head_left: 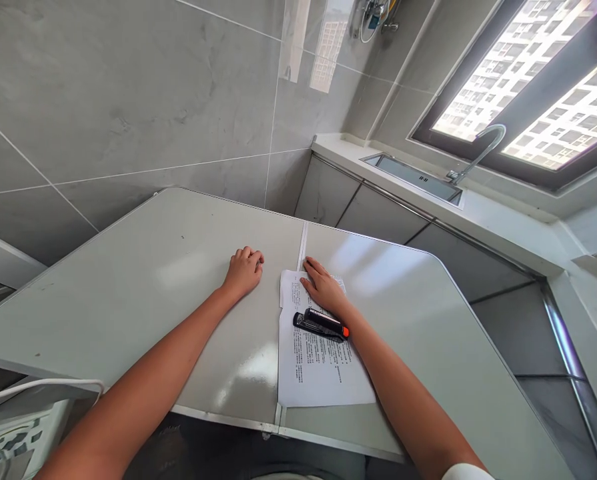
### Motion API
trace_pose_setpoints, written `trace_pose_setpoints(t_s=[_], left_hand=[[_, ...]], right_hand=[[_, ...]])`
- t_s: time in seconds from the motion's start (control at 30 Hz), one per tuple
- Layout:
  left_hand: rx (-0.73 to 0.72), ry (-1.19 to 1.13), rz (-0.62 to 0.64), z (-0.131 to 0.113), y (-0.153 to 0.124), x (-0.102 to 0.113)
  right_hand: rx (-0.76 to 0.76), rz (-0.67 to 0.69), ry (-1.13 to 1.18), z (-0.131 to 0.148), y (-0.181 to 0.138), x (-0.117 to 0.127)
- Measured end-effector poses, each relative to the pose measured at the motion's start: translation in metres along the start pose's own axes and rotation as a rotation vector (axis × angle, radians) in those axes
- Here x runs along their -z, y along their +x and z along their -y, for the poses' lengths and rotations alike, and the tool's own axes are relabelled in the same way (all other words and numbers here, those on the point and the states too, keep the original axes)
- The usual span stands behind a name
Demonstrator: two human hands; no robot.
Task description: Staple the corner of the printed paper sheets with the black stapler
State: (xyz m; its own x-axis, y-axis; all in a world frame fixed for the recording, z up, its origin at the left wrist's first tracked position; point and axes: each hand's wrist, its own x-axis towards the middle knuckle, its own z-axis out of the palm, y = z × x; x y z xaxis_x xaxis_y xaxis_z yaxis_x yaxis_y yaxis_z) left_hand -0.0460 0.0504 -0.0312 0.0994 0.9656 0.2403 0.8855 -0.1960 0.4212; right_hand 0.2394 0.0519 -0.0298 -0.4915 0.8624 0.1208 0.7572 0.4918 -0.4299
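Printed paper (323,387) lies on the table, its upper part made of overlapping sheets. My right hand (324,288) rests flat on the paper's top end with the fingers stretched out. Just below that hand, a black stapler (321,324) with an orange-red end lies across the printed text, close to my right wrist. To the left of the paper, my left hand (244,272) rests on the bare tabletop with its fingers curled in. Whatever may be inside those fingers is hidden.
The light folding table (143,280) has a seam (303,247) down its middle. Behind it stands a counter (343,150) with a sink (413,177) and a faucet (478,153) beneath a window. A white cable (43,383) runs by the near left edge.
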Motion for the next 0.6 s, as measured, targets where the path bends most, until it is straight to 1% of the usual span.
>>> trace_pose_setpoints(t_s=[0.13, 0.27, 0.4, 0.53, 0.6], left_hand=[[0.009, 0.011, -0.002, -0.001, 0.000, -0.001], [0.016, 0.015, -0.002, -0.002, 0.000, -0.002], [0.012, 0.035, -0.011, -0.002, 0.001, -0.002], [0.007, 0.044, -0.015, 0.000, 0.002, -0.003], [0.002, 0.036, -0.015, 0.001, 0.002, -0.002]], right_hand=[[0.103, 0.013, 0.053, 0.004, 0.001, -0.002], [0.132, -0.021, 0.085, 0.009, 0.003, -0.004], [0.256, 0.042, 0.101, 0.017, 0.011, -0.004], [0.277, 0.041, 0.103, 0.031, 0.024, -0.010], [0.288, 0.019, 0.094, 0.038, 0.027, -0.014]])
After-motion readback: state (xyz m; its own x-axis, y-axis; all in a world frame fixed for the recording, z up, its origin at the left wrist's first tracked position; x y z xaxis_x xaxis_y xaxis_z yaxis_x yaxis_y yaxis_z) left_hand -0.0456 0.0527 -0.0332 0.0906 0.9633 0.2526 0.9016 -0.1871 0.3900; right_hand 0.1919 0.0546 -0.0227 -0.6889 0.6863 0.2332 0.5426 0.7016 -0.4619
